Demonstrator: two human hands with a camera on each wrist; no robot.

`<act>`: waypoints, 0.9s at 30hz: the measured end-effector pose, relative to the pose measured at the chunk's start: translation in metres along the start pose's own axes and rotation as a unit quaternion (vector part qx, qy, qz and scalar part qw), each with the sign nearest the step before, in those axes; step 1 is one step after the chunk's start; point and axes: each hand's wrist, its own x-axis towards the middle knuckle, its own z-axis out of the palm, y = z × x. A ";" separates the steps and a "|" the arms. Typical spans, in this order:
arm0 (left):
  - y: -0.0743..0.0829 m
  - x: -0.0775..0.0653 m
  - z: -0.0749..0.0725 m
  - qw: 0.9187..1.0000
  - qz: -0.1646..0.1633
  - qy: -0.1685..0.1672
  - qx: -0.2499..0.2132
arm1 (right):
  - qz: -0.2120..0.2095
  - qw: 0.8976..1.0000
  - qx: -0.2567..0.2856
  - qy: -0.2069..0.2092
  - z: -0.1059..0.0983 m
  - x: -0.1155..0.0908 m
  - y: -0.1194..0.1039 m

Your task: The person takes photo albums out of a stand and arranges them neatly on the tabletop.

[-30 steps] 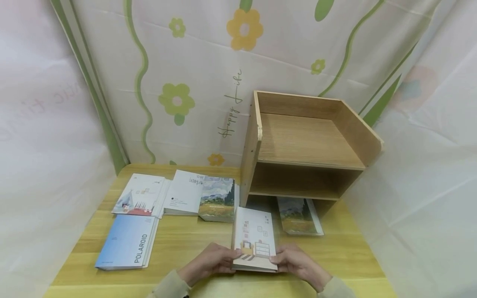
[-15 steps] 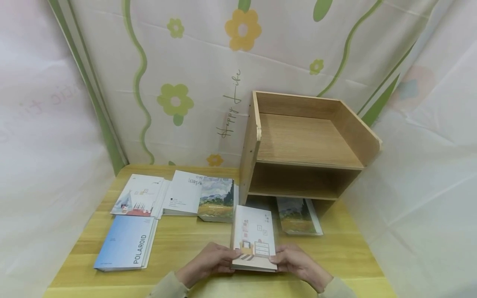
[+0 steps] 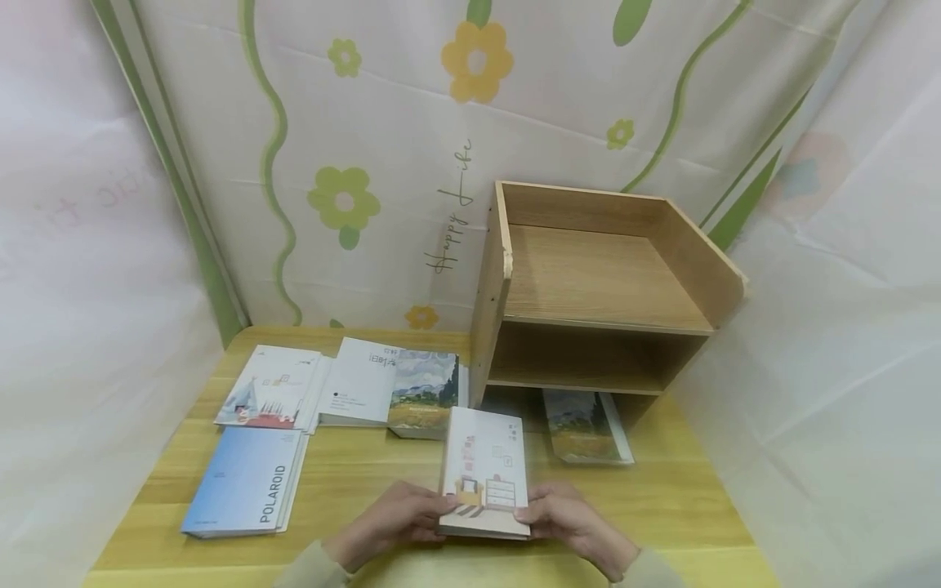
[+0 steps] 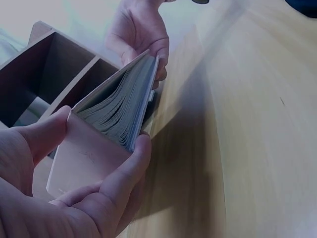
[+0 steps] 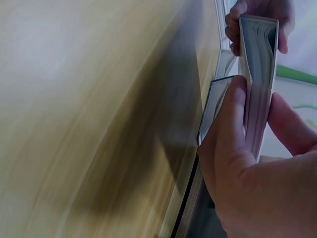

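Note:
Both hands hold a thick white photo album [image 3: 487, 457], whose cover shows a drawn room with a chest of drawers. My left hand [image 3: 397, 518] grips its lower left edge, thumb on the front cover. At the lower right edge my right hand [image 3: 581, 523] pinches it the same way. In the left wrist view the album [image 4: 91, 156] is raised off the table, its page edges slightly fanned between the covers. The right wrist view shows the album [image 5: 260, 94] edge-on between right thumb and fingers. Its back cover is hidden in the head view.
A wooden shelf unit [image 3: 588, 327] stands behind, with a landscape-cover album [image 3: 581, 425] partly in its bottom compartment. On the table [image 3: 353, 474] at left lie a blue POLAROID album [image 3: 238, 482], a tent-picture album [image 3: 268, 384], a white one [image 3: 360, 380] and another landscape album [image 3: 422, 388].
Both hands and the white album have shifted slightly to the left, the grip unchanged. The view has also drifted a little; the other albums and the shelf stay put.

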 end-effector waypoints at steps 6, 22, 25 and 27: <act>0.000 -0.009 -0.010 1.000 -0.007 0.000 0.005 | -0.004 1.000 -0.013 0.004 0.012 0.004 0.005; -0.008 -0.024 -0.024 1.000 -0.011 0.001 -0.009 | 0.008 1.000 -0.026 0.015 0.031 0.007 0.008; -0.009 -0.027 -0.026 1.000 -0.016 0.004 -0.004 | 0.004 0.999 -0.031 0.016 0.034 0.007 0.010; -0.009 -0.029 -0.027 1.000 -0.023 0.004 0.000 | -0.001 0.999 -0.036 0.016 0.036 0.008 0.012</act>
